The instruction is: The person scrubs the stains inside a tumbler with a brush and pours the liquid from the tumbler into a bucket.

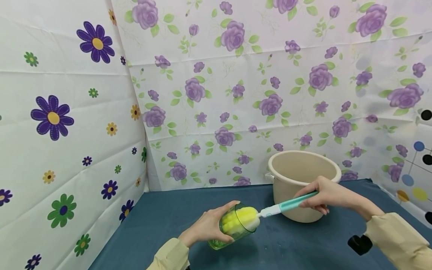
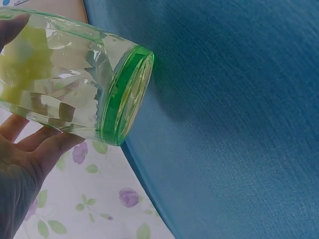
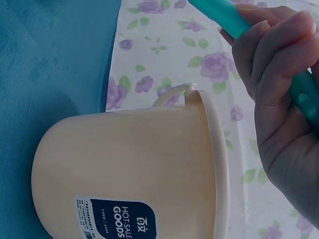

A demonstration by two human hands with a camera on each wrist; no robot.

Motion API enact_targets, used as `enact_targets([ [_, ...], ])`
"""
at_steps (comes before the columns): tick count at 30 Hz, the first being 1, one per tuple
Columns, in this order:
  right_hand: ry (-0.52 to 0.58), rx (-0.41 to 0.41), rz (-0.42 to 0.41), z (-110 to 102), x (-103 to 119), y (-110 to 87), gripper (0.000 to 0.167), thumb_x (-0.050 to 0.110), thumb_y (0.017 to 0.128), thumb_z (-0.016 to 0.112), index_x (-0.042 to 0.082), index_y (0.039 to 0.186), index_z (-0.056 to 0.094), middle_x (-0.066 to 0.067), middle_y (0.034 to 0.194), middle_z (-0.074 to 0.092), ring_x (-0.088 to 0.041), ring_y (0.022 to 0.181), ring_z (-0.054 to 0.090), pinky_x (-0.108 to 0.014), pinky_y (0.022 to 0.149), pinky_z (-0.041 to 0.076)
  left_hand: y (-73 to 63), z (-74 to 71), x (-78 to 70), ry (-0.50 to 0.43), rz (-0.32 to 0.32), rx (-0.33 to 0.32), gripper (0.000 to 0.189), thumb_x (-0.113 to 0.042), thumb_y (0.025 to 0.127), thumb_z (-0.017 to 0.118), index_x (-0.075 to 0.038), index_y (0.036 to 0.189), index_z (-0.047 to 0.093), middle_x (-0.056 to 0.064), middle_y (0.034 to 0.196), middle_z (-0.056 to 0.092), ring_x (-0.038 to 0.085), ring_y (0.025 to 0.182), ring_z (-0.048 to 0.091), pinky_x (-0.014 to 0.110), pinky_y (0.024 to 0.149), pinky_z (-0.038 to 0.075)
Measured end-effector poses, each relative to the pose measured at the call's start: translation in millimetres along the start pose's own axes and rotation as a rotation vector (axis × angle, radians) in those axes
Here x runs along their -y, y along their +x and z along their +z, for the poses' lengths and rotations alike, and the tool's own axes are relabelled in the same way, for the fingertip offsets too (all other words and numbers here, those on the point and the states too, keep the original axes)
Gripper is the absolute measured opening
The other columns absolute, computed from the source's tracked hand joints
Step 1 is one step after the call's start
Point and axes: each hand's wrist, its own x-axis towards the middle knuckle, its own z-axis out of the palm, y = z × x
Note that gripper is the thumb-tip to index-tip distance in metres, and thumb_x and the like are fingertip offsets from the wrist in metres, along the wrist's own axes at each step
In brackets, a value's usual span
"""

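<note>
My left hand (image 1: 212, 225) grips a clear green glass (image 2: 75, 79), tilted with its mouth toward the right and its green base (image 2: 127, 97) toward the lower left in the head view. Inside the glass sits the yellow sponge head (image 1: 241, 219) of a cup brush, its white end at the mouth. The right hand (image 1: 322, 195) holds the brush by its teal handle (image 1: 297, 202), fingers curled round it in the right wrist view. A white neck (image 1: 270, 211) joins handle and sponge. Both hands are above the table.
Behind the right hand stands a beige bucket (image 1: 305, 168) with a dark label (image 3: 122, 219) and a side handle (image 3: 172, 94). A blue cloth (image 1: 168, 213) covers the table. Flower-patterned sheets (image 1: 216, 112) hang at the back and left.
</note>
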Motion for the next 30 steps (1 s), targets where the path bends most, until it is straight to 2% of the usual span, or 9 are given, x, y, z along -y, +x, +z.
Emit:
enact_targets([
  [8, -0.029, -0.029, -0.007, -2.7, 3.0, 0.0, 0.023, 0.007, 0.087, 0.061, 0.005, 0.109, 0.066, -0.005, 0.051, 0.057, -0.017, 0.034, 0.048, -0.034, 0.033, 0.041, -0.1, 0.3, -1.4, 0.0, 0.001, -0.003, 0.095, -0.043, 0.067, 0.078, -0.045, 0.141, 0.018, -0.008, 0.134, 0.039, 0.016, 0.103, 0.051, 0.036, 0.069, 0.044],
  [21, -0.034, 0.003, 0.028, -8.2, -4.4, -8.8, 0.025, 0.009, 0.088, 0.06, 0.003, 0.111, 0.064, -0.006, 0.054, 0.058, -0.013, 0.036, 0.049, -0.035, 0.037, 0.043, -1.2, 1.4, -0.7, -0.029, 0.011, 0.007, 0.095, -0.04, 0.068, 0.078, -0.043, 0.141, 0.018, -0.008, 0.138, 0.035, 0.018, 0.109, 0.048, 0.034, 0.068, 0.044],
  [28, -0.022, 0.027, 0.026, -8.7, -4.2, -11.7, 0.024, 0.008, 0.088, 0.059, 0.004, 0.111, 0.065, -0.006, 0.054, 0.059, -0.013, 0.035, 0.049, -0.035, 0.037, 0.043, -0.6, 0.8, -0.6, -0.035, 0.001, 0.012, 0.095, -0.04, 0.067, 0.078, -0.045, 0.141, 0.018, -0.008, 0.135, 0.038, 0.014, 0.098, 0.051, 0.031, 0.062, 0.041],
  [30, -0.017, 0.036, 0.023, -8.6, -3.4, -11.8, 0.024, 0.008, 0.088, 0.059, 0.004, 0.111, 0.065, -0.006, 0.054, 0.059, -0.013, 0.035, 0.048, -0.035, 0.036, 0.043, -1.0, 0.5, -0.7, -0.034, -0.002, 0.013, 0.095, -0.04, 0.068, 0.078, -0.045, 0.141, 0.018, -0.008, 0.134, 0.039, 0.014, 0.099, 0.051, 0.031, 0.062, 0.041],
])
